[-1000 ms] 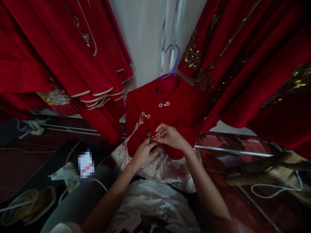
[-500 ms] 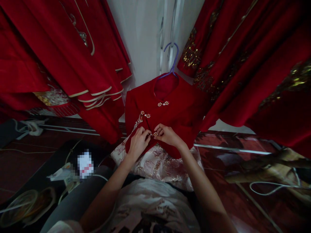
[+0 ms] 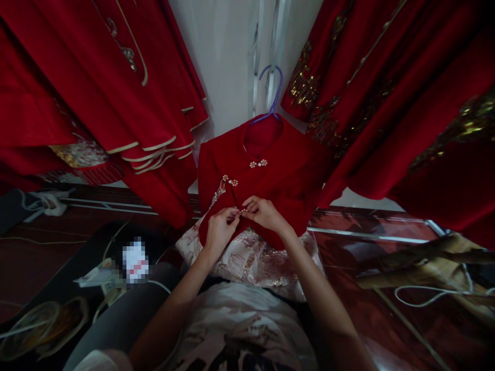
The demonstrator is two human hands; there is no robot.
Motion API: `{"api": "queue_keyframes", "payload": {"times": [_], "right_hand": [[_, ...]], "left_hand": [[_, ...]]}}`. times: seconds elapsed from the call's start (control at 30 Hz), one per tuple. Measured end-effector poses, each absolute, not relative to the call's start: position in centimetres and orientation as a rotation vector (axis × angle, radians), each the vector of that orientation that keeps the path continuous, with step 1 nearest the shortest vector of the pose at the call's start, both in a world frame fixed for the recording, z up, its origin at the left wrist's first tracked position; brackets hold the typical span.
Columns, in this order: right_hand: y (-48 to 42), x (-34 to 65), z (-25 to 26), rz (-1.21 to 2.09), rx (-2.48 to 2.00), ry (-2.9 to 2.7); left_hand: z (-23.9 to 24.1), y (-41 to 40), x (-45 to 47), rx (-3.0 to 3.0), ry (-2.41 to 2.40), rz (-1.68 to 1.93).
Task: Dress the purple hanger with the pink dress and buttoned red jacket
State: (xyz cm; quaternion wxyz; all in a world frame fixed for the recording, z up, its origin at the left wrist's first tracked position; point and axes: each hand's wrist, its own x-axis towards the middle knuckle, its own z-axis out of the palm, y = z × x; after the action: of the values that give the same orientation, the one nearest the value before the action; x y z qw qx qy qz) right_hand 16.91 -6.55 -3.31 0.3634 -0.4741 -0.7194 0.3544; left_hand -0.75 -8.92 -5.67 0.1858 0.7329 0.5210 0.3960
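just below the fingers, nearer the body: pale brocade skirt (image 3: 251, 263) spread under both wrists. pinching with left hand (image 3: 218, 229) and right hand (image 3: 266, 214), fingers narrow and meeting tip to tip, closed on one pearl clasp (image 3: 242, 211) on the front of the red jacket (image 3: 290, 175). just above the fingers, a second clasp (image 3: 232, 182); higher, at the neck, a collar clasp (image 3: 258, 164). farther up, purple hanger (image 3: 273, 87) through the collar. well out to either side of the fingers, hanging red garments (image 3: 96, 77).
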Motion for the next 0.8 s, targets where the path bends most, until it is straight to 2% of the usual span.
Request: {"api": "queue_keyframes", "payload": {"times": [0.23,0.5,0.8], "right_hand": [[-6.5,17.0,-3.2,0.914,-1.226,-1.854],[-6.3,16.3,-3.8,0.885,-1.197,-1.781],[-6.2,16.1,-3.9,0.923,-1.138,-1.745]], "left_hand": [[-4.4,-9.0,-0.9,2.435,1.662,0.956],[-5.1,-8.8,-1.0,1.944,1.451,1.186],[-6.2,-8.2,-1.3,1.587,1.246,1.261]]}}
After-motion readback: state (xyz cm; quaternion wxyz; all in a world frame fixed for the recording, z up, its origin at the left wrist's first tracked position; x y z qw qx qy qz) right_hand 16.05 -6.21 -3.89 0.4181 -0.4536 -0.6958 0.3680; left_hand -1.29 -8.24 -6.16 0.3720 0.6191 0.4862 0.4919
